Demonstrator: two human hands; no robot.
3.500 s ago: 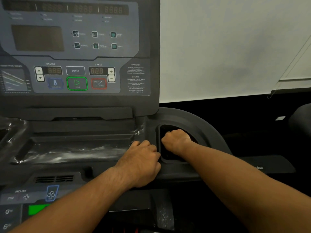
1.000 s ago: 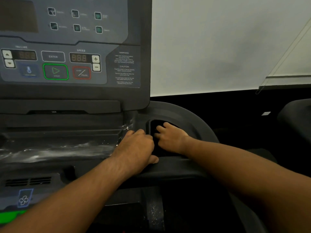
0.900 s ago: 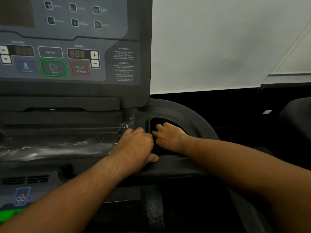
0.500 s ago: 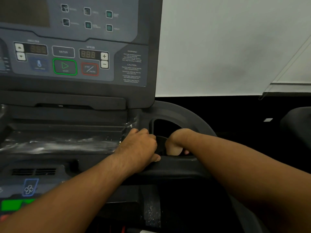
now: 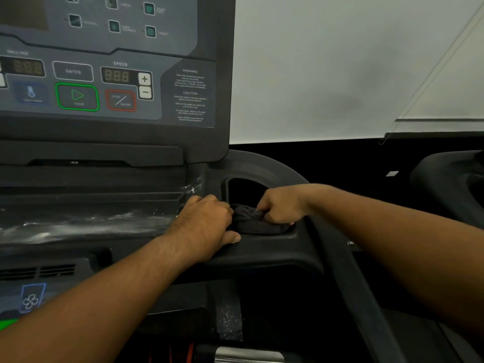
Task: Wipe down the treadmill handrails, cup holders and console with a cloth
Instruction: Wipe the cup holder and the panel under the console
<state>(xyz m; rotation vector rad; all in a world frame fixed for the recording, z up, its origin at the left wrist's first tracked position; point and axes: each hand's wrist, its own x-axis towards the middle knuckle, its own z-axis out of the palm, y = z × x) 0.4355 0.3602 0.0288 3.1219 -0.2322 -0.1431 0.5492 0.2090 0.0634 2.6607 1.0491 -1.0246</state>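
A dark bunched cloth (image 5: 252, 221) lies at the front lip of the right cup holder (image 5: 243, 187), a black recess in the treadmill's right housing. My right hand (image 5: 281, 205) grips the cloth with curled fingers. Just left of the cup holder, my left hand (image 5: 207, 222) rests on the housing edge with curled fingers, thumb on the front rim, touching the cloth's left side. The console (image 5: 104, 74) with its lit buttons rises above on the left.
A plastic-wrapped tray shelf (image 5: 86, 221) runs left of my hands. A curved black handrail (image 5: 337, 260) sweeps down to the right. A lower control panel (image 5: 31, 299) with a fan button sits at bottom left. Another dark machine (image 5: 450, 179) stands at the right, a pale wall behind.
My right hand has come up out of the cup holder's depth to its front lip, and the dark cloth now shows in its grip. My left hand has stayed on the housing edge.
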